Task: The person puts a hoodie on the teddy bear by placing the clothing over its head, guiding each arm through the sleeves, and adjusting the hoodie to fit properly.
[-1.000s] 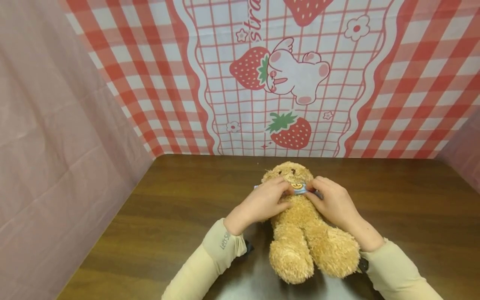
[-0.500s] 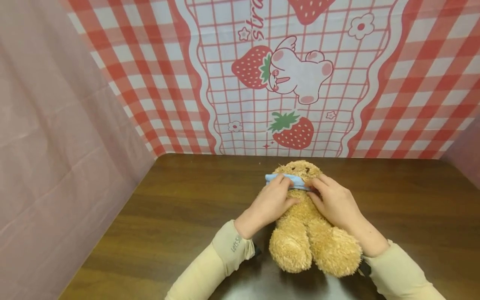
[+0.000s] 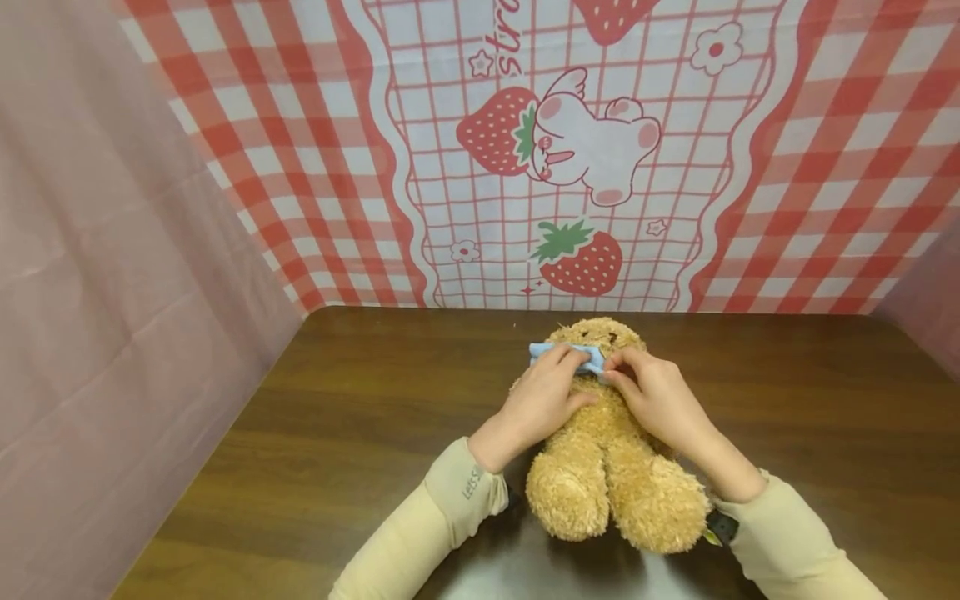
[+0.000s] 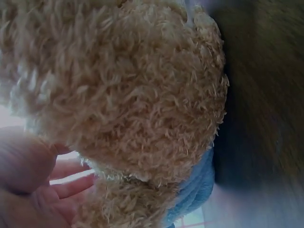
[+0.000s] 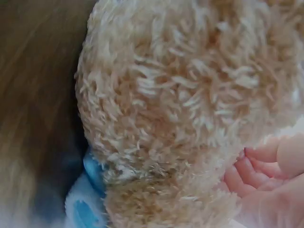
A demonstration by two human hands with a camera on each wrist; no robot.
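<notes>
A shaggy golden-brown teddy bear (image 3: 600,425) lies on the table with its feet toward me. A light blue cloth (image 3: 592,360) lies across its neck below the face. My left hand (image 3: 536,408) pinches the cloth on the left, and its wrist lies by the bear's arm. From the right, thumb and fingertips of my right hand (image 3: 660,404) pinch the cloth's other end. In the left wrist view, fur hides most of the hand, while the cloth (image 4: 194,187) shows behind the neck. Blue cloth (image 5: 83,204) also passes beneath the bear in the right wrist view.
The dark wooden table (image 3: 337,417) extends on both sides of the bear. Behind it hangs a red-and-white checked strawberry cloth (image 3: 555,275). A pink curtain (image 3: 135,292) closes off the left side.
The cloth's yellow printed face, visible between the hands a second ago, has turned out of sight and plain blue shows. Both hands keep pinching; the right has shifted slightly left.
</notes>
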